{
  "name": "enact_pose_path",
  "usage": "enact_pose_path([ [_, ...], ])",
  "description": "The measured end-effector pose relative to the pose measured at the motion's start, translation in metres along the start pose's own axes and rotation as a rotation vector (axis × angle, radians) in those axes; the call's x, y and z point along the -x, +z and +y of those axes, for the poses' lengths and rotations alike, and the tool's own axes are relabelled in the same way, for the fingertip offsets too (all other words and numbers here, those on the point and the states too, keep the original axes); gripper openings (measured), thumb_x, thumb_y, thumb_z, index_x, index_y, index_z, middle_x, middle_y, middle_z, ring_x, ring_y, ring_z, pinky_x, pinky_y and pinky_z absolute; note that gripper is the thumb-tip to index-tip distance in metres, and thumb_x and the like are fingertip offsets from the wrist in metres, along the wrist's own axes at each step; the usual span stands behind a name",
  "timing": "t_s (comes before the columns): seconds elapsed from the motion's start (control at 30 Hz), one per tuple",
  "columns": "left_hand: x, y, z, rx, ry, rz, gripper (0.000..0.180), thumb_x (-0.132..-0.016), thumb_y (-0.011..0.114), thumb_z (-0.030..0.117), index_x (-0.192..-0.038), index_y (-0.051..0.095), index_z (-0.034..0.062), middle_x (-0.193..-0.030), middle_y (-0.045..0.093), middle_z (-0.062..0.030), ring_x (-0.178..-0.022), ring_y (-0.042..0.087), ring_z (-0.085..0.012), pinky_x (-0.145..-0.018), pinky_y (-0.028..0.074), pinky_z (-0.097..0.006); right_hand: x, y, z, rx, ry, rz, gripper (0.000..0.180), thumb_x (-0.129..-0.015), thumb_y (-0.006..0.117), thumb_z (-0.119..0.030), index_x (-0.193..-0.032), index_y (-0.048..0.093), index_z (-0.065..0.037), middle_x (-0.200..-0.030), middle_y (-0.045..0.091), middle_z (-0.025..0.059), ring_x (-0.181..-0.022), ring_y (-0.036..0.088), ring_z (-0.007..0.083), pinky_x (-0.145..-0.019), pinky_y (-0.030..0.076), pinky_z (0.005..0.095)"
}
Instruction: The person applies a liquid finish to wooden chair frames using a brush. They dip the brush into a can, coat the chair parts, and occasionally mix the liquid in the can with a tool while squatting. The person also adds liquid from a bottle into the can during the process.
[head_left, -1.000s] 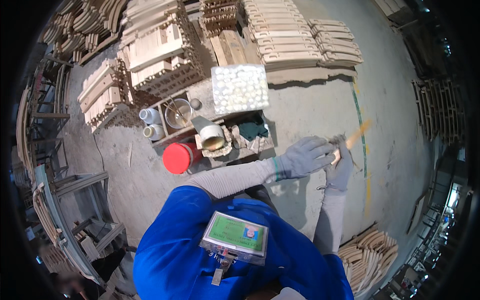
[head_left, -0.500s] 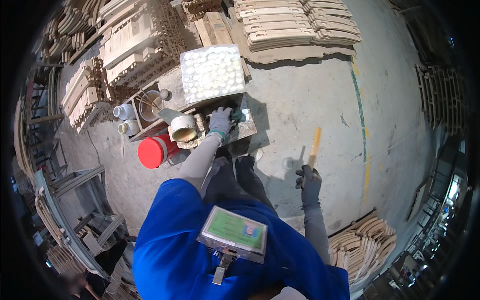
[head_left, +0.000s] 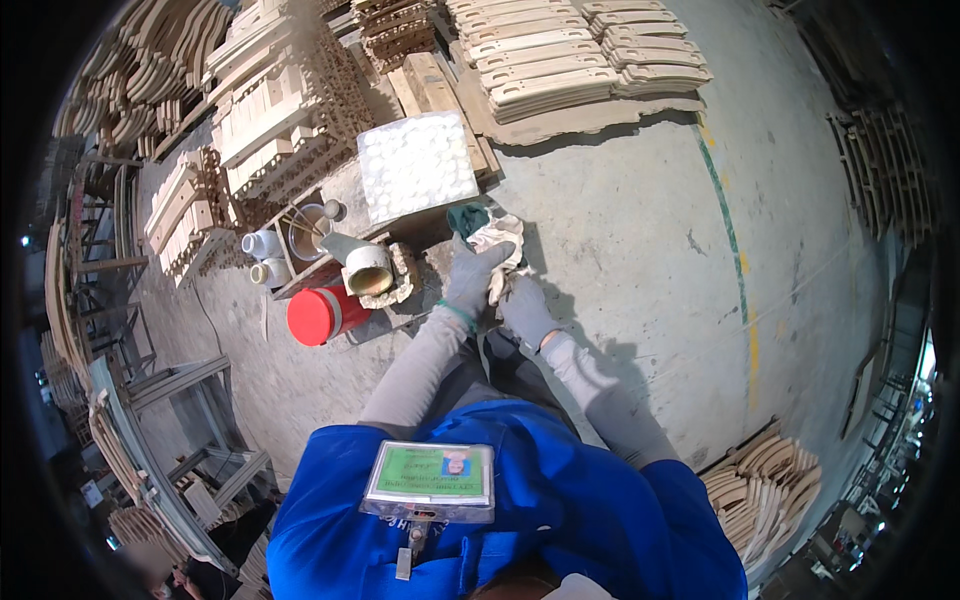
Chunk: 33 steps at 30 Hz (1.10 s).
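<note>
My left hand (head_left: 470,280) and my right hand (head_left: 526,310), both in grey gloves, are close together in front of me over the concrete floor. Both grip a crumpled whitish rag (head_left: 497,238) that lies beside a dark green cloth (head_left: 466,217). Just left of my hands stands an open tan tub (head_left: 368,270) on a stained pad. A red container (head_left: 317,315) lies farther left. The thin wooden stick seen earlier is not visible.
A white bumpy panel (head_left: 417,167) lies on a low wooden crate (head_left: 300,240) holding small pots. Stacks of curved wooden parts (head_left: 575,60) fill the far side and another pile (head_left: 765,490) sits at the right. Metal racks (head_left: 160,440) stand at the left.
My right hand has come left from the open floor, where it held a thin wooden stick, and joined my left hand at the rag. The view has shifted down toward the crate.
</note>
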<state>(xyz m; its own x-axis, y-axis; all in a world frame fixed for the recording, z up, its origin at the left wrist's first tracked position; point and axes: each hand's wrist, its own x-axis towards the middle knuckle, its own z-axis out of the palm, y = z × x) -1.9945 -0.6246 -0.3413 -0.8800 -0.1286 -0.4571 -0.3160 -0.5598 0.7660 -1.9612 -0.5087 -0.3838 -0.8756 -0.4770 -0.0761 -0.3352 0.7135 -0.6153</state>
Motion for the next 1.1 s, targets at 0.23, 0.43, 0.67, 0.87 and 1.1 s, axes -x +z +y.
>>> enact_pose_path([
  [0.23, -0.042, -0.014, -0.023, -0.106, 0.008, 0.206, 0.046, -0.067, 0.067, 0.001, -0.108, 0.047, -0.0008, -0.096, 0.058, -0.0110, -0.072, 0.060, -0.0168, -0.062, 0.051, -0.029, 0.011, -0.020, -0.015, -0.017, 0.318, -0.058, 0.022, -0.086, 0.051, -0.021, -0.082, 0.058, -0.001, -0.072, 0.060, 0.0200, -0.067, 0.061, 0.0329, -0.059, 0.047, 0.0441],
  [0.43, -0.044, -0.014, -0.037, -0.238, 0.038, 0.349, 0.036, -0.070, 0.060, -0.003, -0.104, 0.048, -0.0015, -0.084, 0.059, -0.0110, -0.062, 0.060, -0.0210, -0.054, 0.052, -0.030, 0.032, -0.069, -0.046, -0.510, 0.666, -0.253, 0.035, -0.093, 0.045, -0.031, -0.080, 0.057, -0.002, -0.059, 0.058, 0.0146, -0.048, 0.058, 0.0279, -0.043, 0.044, 0.0404],
  [0.67, -0.042, -0.047, -0.023, -0.022, -0.048, 0.121, 0.020, -0.083, 0.059, 0.018, -0.096, 0.062, 0.0037, -0.077, 0.060, -0.0049, -0.066, 0.059, -0.0144, -0.048, 0.047, -0.028, 0.097, -0.081, -0.010, -0.409, 0.471, 0.077, 0.028, -0.091, 0.050, -0.031, -0.096, 0.058, -0.004, -0.061, 0.058, 0.0147, -0.052, 0.058, 0.0294, -0.049, 0.046, 0.0388],
  [0.87, 0.014, -0.020, -0.029, 0.183, -0.128, -0.225, 0.034, -0.093, 0.049, 0.030, -0.118, 0.050, 0.0071, -0.102, 0.057, -0.0032, -0.090, 0.057, -0.0161, -0.075, 0.049, -0.031, 0.040, -0.119, -0.009, -0.008, 0.416, 0.179, 0.038, -0.089, 0.053, -0.037, -0.108, 0.058, -0.005, -0.085, 0.065, 0.0195, -0.077, 0.063, 0.0353, -0.069, 0.048, 0.0419],
  [1.1, 0.051, 0.043, -0.018, 0.116, -0.126, 0.088, 0.022, -0.079, 0.068, 0.018, -0.094, 0.057, 0.0049, -0.081, 0.060, -0.0032, -0.066, 0.059, -0.0131, -0.057, 0.050, -0.028, 0.027, -0.078, -0.007, -0.113, 0.306, -0.099, 0.025, -0.082, 0.049, -0.017, -0.096, 0.055, 0.003, -0.087, 0.061, 0.0257, -0.080, 0.058, 0.0426, -0.069, 0.046, 0.0490],
])
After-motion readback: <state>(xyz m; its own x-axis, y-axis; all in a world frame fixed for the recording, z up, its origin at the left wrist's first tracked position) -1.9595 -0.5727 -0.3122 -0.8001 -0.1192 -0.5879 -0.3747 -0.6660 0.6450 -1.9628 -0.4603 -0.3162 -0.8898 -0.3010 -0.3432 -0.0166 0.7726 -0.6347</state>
